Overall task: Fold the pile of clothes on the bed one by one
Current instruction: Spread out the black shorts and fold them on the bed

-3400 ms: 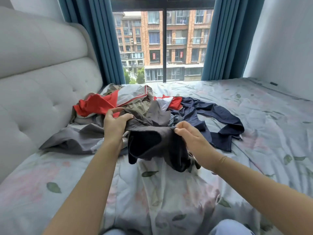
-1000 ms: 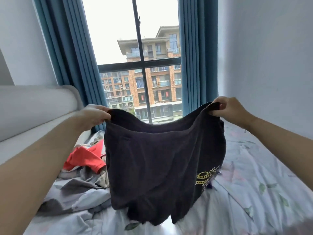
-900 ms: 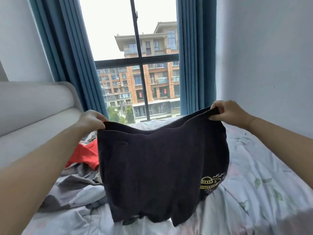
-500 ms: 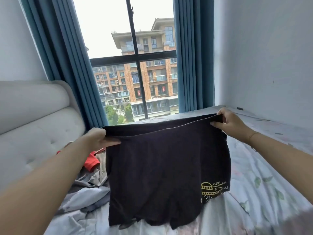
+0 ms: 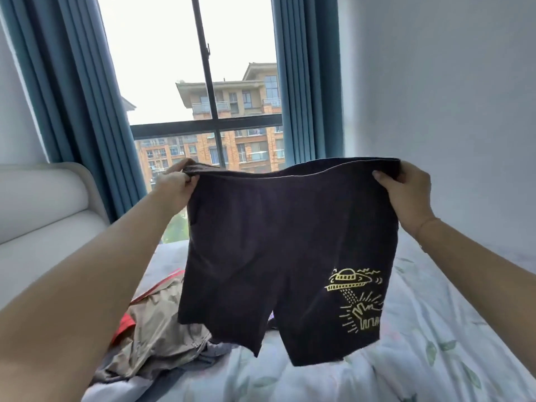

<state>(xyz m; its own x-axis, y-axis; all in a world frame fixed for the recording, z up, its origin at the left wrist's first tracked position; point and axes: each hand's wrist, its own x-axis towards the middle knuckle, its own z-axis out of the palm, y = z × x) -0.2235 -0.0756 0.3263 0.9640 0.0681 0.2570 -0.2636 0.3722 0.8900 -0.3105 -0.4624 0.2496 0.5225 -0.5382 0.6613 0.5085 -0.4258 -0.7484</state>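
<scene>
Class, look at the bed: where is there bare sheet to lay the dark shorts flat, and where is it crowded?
Bare floral sheet lies right of the shorts, toward the wall. The left, beside the headboard, is crowded by the clothes pile.

Your left hand (image 5: 177,184) and right hand (image 5: 406,190) hold the shorts (image 5: 278,250) by the waistband's left and right ends, above the bed (image 5: 435,343). Pile of clothes (image 5: 162,340) lies lower left on the bed, headboard (image 5: 43,210) far left, window (image 5: 203,97) behind.
</scene>
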